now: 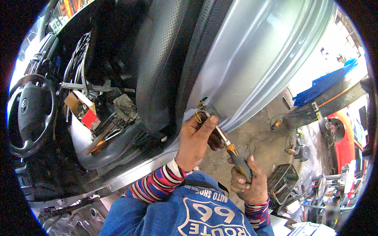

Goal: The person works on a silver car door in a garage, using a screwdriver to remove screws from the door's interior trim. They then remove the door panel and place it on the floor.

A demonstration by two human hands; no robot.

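right fingers point(238, 181) grip a dark, orange-collared screwdriver point(238, 160); left fingers point(210, 124) pinch its silver shaft point(221, 135).

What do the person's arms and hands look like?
The left hand and right hand wear no gloves. Both forearms have snug striped sleeves in red, blue, black and pale stripes, coming out from a blue shirt with white printing.
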